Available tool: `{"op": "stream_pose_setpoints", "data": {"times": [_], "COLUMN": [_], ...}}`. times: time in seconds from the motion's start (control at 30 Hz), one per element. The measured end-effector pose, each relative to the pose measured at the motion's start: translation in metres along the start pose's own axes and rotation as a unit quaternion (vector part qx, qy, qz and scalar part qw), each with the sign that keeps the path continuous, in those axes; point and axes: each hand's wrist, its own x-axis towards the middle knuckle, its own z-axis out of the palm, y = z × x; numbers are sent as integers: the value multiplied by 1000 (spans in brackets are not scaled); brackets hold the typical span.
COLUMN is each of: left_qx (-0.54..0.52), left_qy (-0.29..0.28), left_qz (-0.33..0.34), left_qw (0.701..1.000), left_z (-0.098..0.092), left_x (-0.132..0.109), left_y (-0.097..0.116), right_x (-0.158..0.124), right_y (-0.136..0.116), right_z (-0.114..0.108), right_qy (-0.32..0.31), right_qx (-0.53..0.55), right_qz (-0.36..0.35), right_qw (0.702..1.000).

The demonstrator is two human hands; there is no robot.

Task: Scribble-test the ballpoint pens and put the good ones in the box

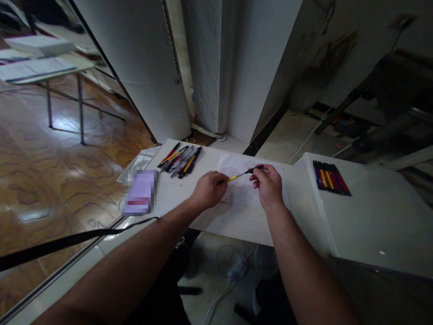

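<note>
Above the sheet of paper (246, 192), covered in faint reddish scribbles, my two hands hold parts of one pen. My left hand (210, 189) is closed around the yellow pen barrel (232, 178), whose right end shows past the fingers. A thin dark rod, seemingly the refill (241, 174), runs from the barrel to a black pen part (252, 170). My right hand (270, 184) pinches that black part between thumb and fingers. To the left of my hands lies a loose pile of pens (182, 159), clear, black, red, yellow and blue.
A neat row of coloured pens (330, 178) lies on the raised white surface (375, 221) at right. At the left edge of the narrow white table (216, 221) is a blurred purple object (140, 192). A black strap (84, 235) crosses the left; cables and a power strip (237, 269) lie below.
</note>
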Motion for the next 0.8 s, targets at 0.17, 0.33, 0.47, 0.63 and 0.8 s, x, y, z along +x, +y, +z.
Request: {"op": "stream_pose_setpoints", "data": {"times": [0.17,0.33,0.47,0.63,0.8], "left_qx": [2,1,-2,-5,-9], "left_qy": [2,3,1,2,8], "left_qz": [1,1,6,6,11], "left_qw": [1000,1000,1000,1000,1000], "left_z": [-1,-1,0,0,0], "left_x": [0,0,0,-1,-1], "left_y": [1,2,2,2,2], "right_x": [-4,-5,-8,-8,-9], "right_y": [1,2,5,7,5], "right_z": [4,5,6,7,7], "right_qy": [-22,-25,-44,-52,-56], "right_qx": [-16,-20,-25,-33,-31], "right_qz": [8,15,24,15,17], "right_qw": [1000,999,998,998,998]}}
